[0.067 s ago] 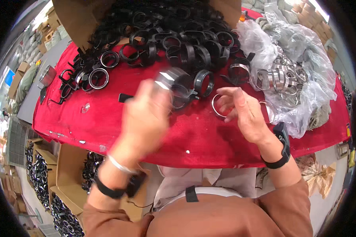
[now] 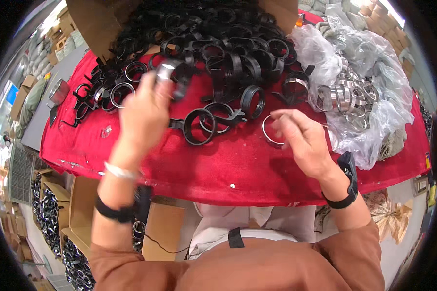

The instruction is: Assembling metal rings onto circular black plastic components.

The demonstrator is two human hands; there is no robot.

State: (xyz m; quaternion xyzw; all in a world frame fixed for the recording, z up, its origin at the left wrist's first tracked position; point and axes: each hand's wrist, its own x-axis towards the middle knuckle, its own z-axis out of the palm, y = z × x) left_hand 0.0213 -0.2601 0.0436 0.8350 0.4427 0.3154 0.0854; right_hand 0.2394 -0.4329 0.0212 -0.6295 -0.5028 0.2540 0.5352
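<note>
My left hand (image 2: 144,114) is raised over the red table (image 2: 218,165), fingers closed on a black clamp ring with a shiny metal band (image 2: 172,72). My right hand (image 2: 301,138) rests on the red cloth, its fingers pinching a thin silver metal ring (image 2: 268,132). Between my hands lies a black plastic clamp (image 2: 201,126) with two loops and a tail. A big heap of black clamp rings (image 2: 218,43) covers the far side of the table.
A clear plastic bag (image 2: 354,87) with several silver metal bands sits at the right. Assembled rings with metal liners (image 2: 121,89) lie at the left. Brown cardboard (image 2: 90,24) stands at the back. Cartons of rings (image 2: 53,218) sit on the floor at lower left.
My left hand has swung left and away from my right hand, carrying the black ring with the metal band. My right hand stays by the silver ring.
</note>
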